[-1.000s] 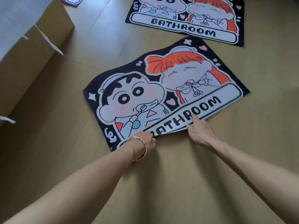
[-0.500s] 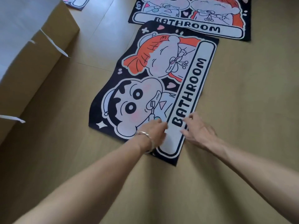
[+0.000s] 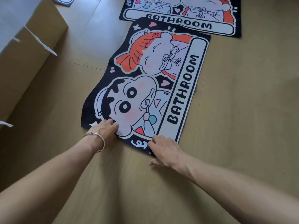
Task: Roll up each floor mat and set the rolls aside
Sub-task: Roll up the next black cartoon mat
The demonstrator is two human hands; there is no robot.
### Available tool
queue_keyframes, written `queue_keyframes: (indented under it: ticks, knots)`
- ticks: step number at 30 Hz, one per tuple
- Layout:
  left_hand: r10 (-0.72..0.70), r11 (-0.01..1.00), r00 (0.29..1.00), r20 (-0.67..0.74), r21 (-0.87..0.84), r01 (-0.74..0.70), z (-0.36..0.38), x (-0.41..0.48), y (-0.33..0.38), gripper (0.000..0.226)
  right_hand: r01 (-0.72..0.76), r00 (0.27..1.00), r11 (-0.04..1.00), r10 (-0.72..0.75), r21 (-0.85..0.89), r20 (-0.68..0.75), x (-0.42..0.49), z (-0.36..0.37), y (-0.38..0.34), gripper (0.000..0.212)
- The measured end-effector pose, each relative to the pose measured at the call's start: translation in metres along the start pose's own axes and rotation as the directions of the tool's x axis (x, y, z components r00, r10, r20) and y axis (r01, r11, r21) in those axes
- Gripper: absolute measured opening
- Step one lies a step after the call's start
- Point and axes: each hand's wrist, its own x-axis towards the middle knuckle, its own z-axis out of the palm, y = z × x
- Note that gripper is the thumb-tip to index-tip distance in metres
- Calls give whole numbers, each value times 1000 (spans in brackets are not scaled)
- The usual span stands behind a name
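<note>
Near mat (image 3: pixel 145 88): flat on the wooden floor (image 3: pixel 242 110) and fully unrolled. Its long side runs from near to far, and the word BATHROOM climbs up its right strip.
Print: an orange-haired cartoon figure on the far half and a black-haired one with a toothbrush on the near half, all on black.
Left hand (image 3: pixel 106 130): down at the mat's near-left corner, fingers curled tight over the near edge and holding it. The thumb can't be seen.
Bracelet (image 3: pixel 99 139): a thin silver band on the left wrist.
Right hand (image 3: pixel 165 148): at the near-right corner, spread wide. The fingers lie fairly straight on the mat's near edge and the thumb sticks out over the bare floor.
Near edge: no curl in it yet, and the mat lies level between the two hands.
Far mat (image 3: pixel 186 12): same design, lying crosswise at the far side of the scene, also flat. The near mat's far end meets its near edge and seems to lap just over it.
Third mat (image 3: pixel 63 0): only a corner shows, far left, behind the box.
Cardboard box (image 3: pixel 32 46): big and brown, along the left side, with white tape strips hanging off it, well apart from the near mat.
</note>
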Motion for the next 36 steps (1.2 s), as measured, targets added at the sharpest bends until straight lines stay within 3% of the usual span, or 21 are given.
queue_keyframes:
  ticks: [7,11,13,23,27,31,34,36]
  knots:
    - [135,991,991,8,-18,-135,-10,3,26,16,-82,987,995,74,-52,-143,-6,-12,20,59]
    - [226,968,974,11,-113,-224,-11,-8,57,16,-50,984,996,36,-76,-174,-15,-12,37,34]
    - [253,954,967,8,-169,-248,-10,-14,73,16,-52,985,995,37,-81,-171,-20,-11,44,25]
    - [340,911,939,-46,-231,-341,17,-36,108,22,-83,996,993,85,78,-19,-59,17,59,19]
    - [305,911,946,-110,-255,-324,20,-35,112,27,-57,992,987,73,150,-102,-70,30,61,15]
    - [282,936,946,-161,-172,-308,20,-29,116,33,-24,970,990,57,140,-238,-67,24,68,6]
    - [310,945,946,-96,-76,-317,17,-28,119,44,4,963,1000,3,25,-269,-65,25,73,30]
    - [306,951,950,-64,-29,-308,13,-29,121,44,18,965,999,-27,-38,-260,-66,28,75,30]
